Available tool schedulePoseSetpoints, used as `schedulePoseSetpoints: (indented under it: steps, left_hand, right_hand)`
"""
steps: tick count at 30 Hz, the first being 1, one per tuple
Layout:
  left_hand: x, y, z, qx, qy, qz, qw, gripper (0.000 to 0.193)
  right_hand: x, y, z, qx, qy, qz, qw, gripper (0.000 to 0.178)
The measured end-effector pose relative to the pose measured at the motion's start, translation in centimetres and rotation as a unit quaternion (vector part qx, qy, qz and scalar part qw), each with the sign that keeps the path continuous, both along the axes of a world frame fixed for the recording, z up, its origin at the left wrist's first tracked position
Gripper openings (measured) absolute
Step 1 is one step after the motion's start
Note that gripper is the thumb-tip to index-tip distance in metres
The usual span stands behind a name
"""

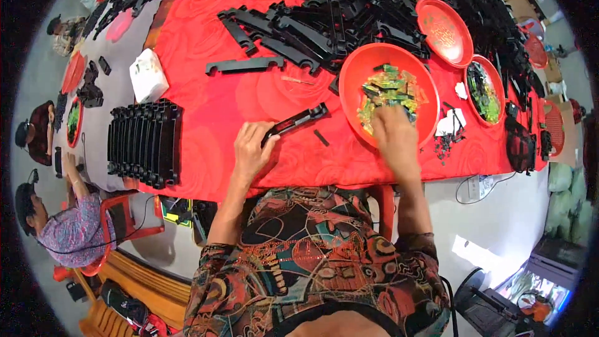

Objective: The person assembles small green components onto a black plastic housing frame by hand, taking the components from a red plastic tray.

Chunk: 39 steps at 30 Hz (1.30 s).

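My left hand (251, 150) is closed round the near end of a long, narrow black plastic part (298, 120), which slants up to the right just above the red cloth. My right hand (397, 140) reaches over the near rim of a round red plastic bowl (355, 68), fingers drawn together and pointing down into it. Under those fingertips lies a heap of small green, yellow and dark strips (393, 86); whether one is pinched is hidden. A short thin black strip (321, 138) lies on the cloth between my hands.
A large pile of black parts (331, 22) lies beyond. Lined-up black parts (145, 143) and a white tissue pack (148, 76) stand left. Right are another red bowl (444, 32), a bowl of strips (483, 90) and tiny black bits (444, 145). A co-worker (72, 224) sits far left.
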<state>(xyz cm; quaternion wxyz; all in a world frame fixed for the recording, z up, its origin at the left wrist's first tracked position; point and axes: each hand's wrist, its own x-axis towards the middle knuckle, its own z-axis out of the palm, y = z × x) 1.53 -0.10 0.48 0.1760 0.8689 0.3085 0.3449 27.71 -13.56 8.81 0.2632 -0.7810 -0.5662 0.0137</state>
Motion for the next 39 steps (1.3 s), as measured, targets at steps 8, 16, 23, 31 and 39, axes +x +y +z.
schedulePoseSetpoints:
  steps: [8, 16, 23, 31, 39]
  left_hand:
    - [0.2, 0.0, -0.1, 0.007, -0.01, 0.013, 1.0, 0.026]
    - [0.2, 0.0, 0.1, 0.008, -0.007, 0.024, 1.0, 0.026]
    - [0.1, 0.2, -0.5, 0.008, -0.013, 0.013, 1.0, 0.026]
    - [0.0, 0.1, -0.5, 0.026, -0.012, 0.013, 1.0, 0.027]
    - [-0.5, -1.0, -0.5, 0.028, -0.008, -0.007, 1.0, 0.027]
  right_hand:
    - [8.5, 6.1, -3.6, -0.061, -0.075, 0.024, 0.995, 0.009]
    - [9.2, 8.6, -5.2, -0.215, -0.114, 0.075, 0.967, 0.012]
    - [7.7, 7.8, -5.2, -0.165, -0.094, 0.099, 0.977, 0.014]
    - [8.1, 9.3, -6.6, -0.212, -0.077, 0.124, 0.966, 0.02]
    - [7.5, 9.0, -6.1, -0.182, -0.02, 0.154, 0.971, 0.018]
